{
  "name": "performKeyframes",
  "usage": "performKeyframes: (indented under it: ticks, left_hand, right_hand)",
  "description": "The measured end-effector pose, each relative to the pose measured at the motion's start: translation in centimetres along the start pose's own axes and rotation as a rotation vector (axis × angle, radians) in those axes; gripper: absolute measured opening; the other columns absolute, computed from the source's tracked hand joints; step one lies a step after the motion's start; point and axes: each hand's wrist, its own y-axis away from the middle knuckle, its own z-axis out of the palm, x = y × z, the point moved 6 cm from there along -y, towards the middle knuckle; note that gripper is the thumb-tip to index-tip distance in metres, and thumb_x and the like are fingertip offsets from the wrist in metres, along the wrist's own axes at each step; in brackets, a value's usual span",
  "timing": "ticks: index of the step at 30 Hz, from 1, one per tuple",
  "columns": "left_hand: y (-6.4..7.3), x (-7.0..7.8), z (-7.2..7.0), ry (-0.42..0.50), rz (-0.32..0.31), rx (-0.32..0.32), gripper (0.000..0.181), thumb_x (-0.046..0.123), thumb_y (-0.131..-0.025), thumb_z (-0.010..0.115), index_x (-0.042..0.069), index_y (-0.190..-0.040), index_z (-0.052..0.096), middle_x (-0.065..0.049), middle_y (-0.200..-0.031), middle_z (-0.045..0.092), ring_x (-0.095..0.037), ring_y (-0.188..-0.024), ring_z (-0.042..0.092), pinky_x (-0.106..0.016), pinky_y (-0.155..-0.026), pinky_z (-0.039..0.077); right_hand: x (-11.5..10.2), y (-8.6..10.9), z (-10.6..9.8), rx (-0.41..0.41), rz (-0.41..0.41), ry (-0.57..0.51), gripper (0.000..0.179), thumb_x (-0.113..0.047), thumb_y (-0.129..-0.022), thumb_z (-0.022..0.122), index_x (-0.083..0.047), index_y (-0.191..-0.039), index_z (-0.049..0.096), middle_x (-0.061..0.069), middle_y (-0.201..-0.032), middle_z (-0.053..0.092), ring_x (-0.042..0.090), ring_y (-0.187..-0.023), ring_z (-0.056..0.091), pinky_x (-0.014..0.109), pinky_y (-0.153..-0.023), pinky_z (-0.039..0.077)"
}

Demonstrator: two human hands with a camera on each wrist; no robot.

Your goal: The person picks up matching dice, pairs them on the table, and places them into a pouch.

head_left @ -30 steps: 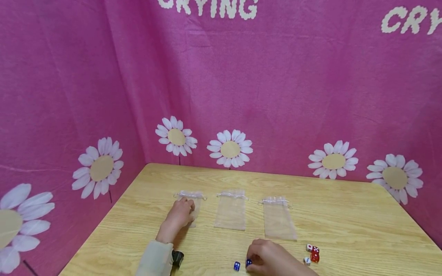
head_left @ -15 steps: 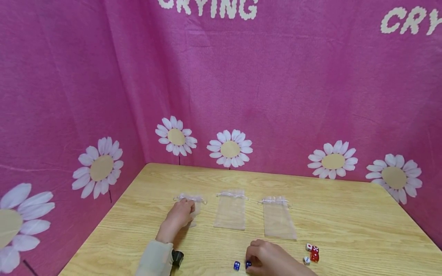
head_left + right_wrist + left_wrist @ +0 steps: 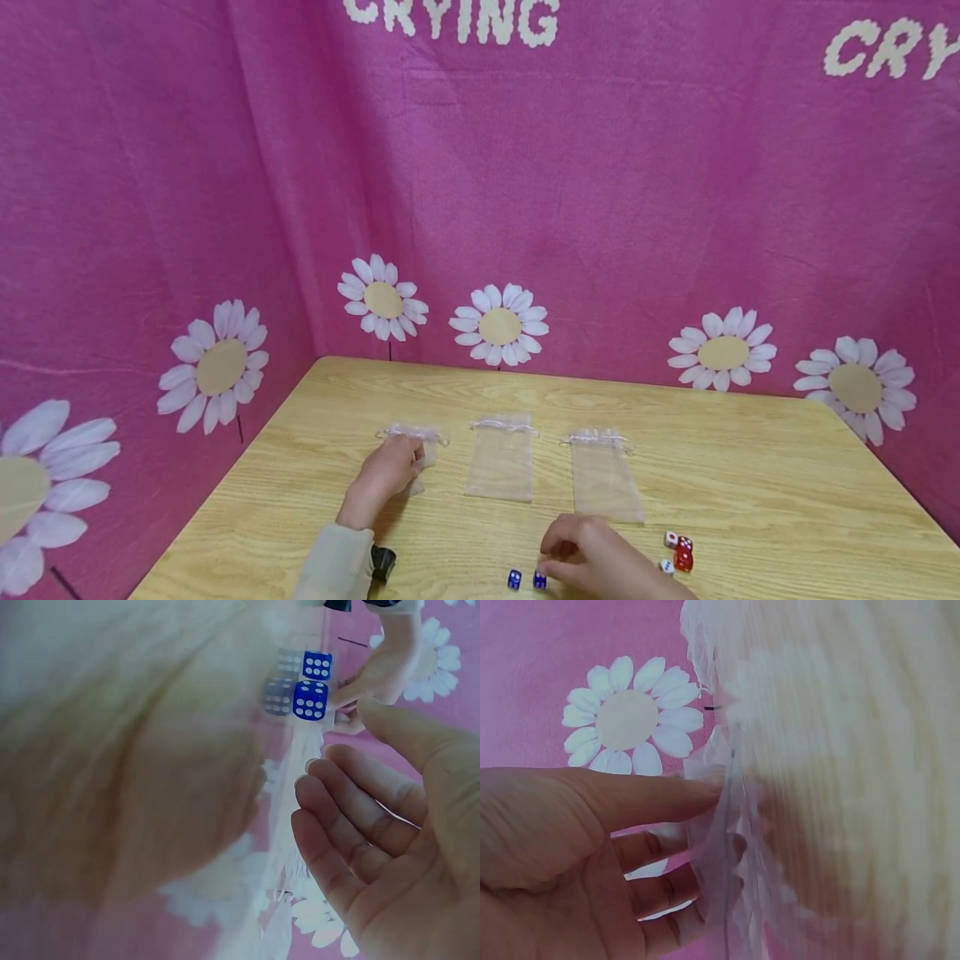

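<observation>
In the head view my left hand (image 3: 388, 468) lies over the leftmost sheer white drawstring pouch (image 3: 431, 455) and hides much of it. The left wrist view shows the thumb and fingers pinching the thin mesh of this pouch (image 3: 716, 847). My right hand (image 3: 600, 557) is low on the table, its fingers bent loosely and parted from the thumb. Right at its thumb tip sits a blue die (image 3: 540, 580). A second blue die (image 3: 514, 579) lies just left of that one. The right wrist view shows nothing between the right fingers (image 3: 349, 817).
Flat on the wood table (image 3: 750, 458) lie a middle pouch (image 3: 499, 463) and a right pouch (image 3: 606, 482). Red dice (image 3: 683, 560) and white dice (image 3: 667, 567) cluster right of my right hand. A pink flowered cloth (image 3: 585, 208) hangs behind and at left.
My right thumb and fingers have parted beside the right blue die and shifted slightly right. The left pouch's top edge has slid a little nearer under my left hand.
</observation>
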Motion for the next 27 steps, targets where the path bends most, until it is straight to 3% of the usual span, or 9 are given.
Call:
performKeyframes:
  ticks: [4,12,20,27]
  left_hand:
    - [0.1,0.3,-0.5,0.013,0.021,0.053,0.014,-0.002,-0.087,0.064,0.005,-0.076,0.065,-0.005,-0.079,0.064,-0.013,-0.067,0.051,-0.028,-0.057,0.044]
    - [0.1,0.9,-1.5,0.044,0.054,0.199,0.013,-0.001,-0.091,0.061,0.005,-0.08,0.066,-0.004,-0.073,0.054,-0.012,-0.065,0.042,-0.025,-0.056,0.038]
    - [-0.1,2.0,-2.4,0.015,0.141,0.383,0.005,0.002,-0.086,0.071,0.004,-0.082,0.068,-0.004,-0.075,0.06,-0.011,-0.067,0.055,-0.024,-0.058,0.047]
    - [0.4,3.7,-3.4,-0.001,0.209,0.467,0.005,0.003,-0.083,0.075,0.004,-0.084,0.07,-0.004,-0.08,0.063,-0.015,-0.073,0.061,-0.026,-0.063,0.052]
  right_hand:
    - [0.1,0.1,-0.4,0.057,-0.042,-0.013,0.015,-0.025,-0.092,0.069,-0.011,-0.09,0.07,-0.004,-0.084,0.068,-0.008,-0.075,0.055,0.018,-0.063,0.051]
    - [1.1,0.2,-1.4,0.145,0.103,-0.069,0.018,-0.029,-0.091,0.068,-0.012,-0.094,0.07,-0.001,-0.092,0.07,-0.005,-0.078,0.057,0.018,-0.067,0.051]
    - [1.3,0.5,-2.1,0.226,0.088,-0.109,0.02,-0.028,-0.091,0.068,-0.009,-0.095,0.071,0.002,-0.092,0.071,-0.006,-0.08,0.058,0.019,-0.068,0.051]
    - [1.7,0.5,-2.4,0.256,0.197,-0.147,0.026,-0.032,-0.092,0.067,-0.008,-0.097,0.072,0.003,-0.094,0.072,-0.003,-0.079,0.057,0.018,-0.069,0.049]
